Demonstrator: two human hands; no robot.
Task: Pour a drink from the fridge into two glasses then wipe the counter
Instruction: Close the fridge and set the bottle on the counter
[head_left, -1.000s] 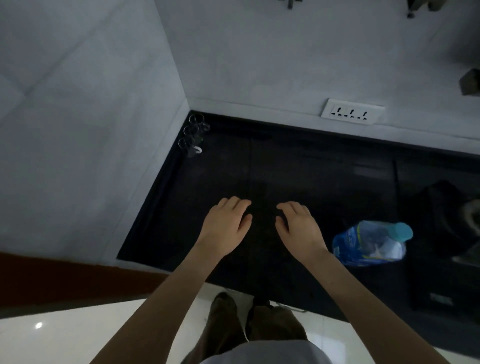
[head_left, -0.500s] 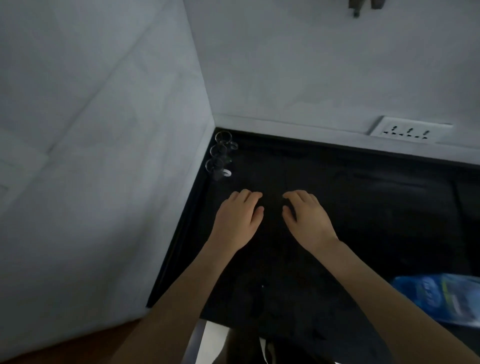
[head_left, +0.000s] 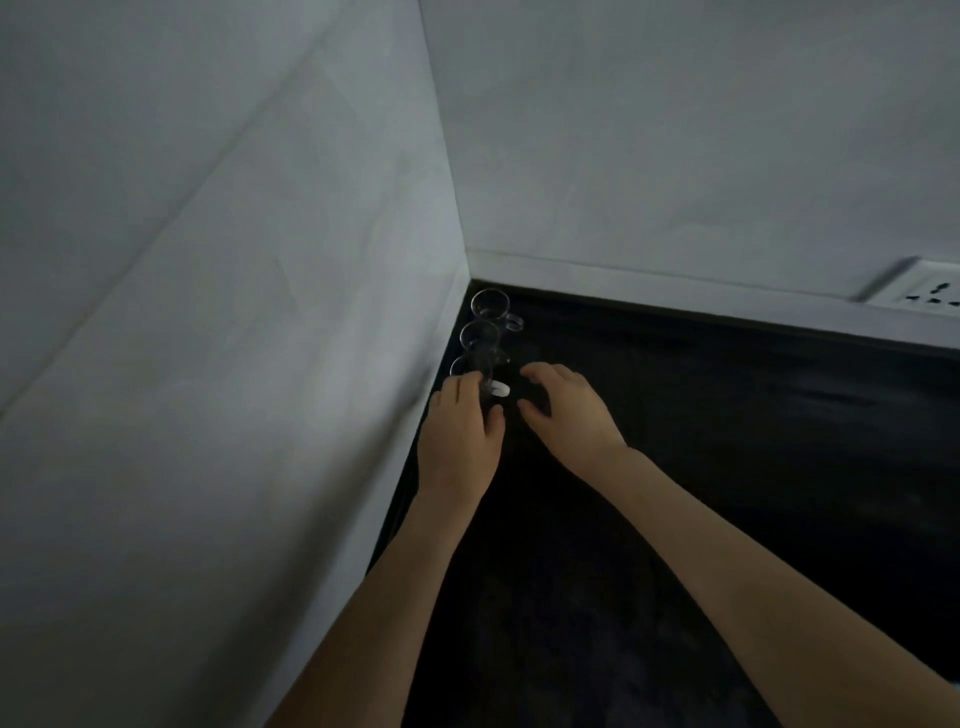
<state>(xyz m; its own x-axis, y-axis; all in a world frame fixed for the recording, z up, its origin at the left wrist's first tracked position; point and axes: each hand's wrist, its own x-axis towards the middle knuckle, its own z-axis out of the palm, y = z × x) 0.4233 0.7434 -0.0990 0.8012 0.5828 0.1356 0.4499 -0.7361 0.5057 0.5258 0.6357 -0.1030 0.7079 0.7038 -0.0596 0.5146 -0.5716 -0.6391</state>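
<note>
Clear glass cups stand in a row of three along the left wall, in the corner of the black counter (head_left: 727, 467): the far cup (head_left: 489, 305) nearest the corner, the middle cup (head_left: 479, 335) just in front of it, the near cup (head_left: 467, 370) closest to the person. The left hand (head_left: 460, 441) reaches to the near cup, its fingers curved over the rim and side and its thumb toward the pale handle; whether it truly grips the cup I cannot tell. The right hand (head_left: 569, 410) hovers just right of the near cup, fingers loosely bent and holding nothing. The near cup is largely hidden behind the left fingers, and the dim light blurs the glass outlines. A wall socket (head_left: 930, 297), well right of the cups, is cut by the picture's edge. The counter lies open to the right of the cups.
</note>
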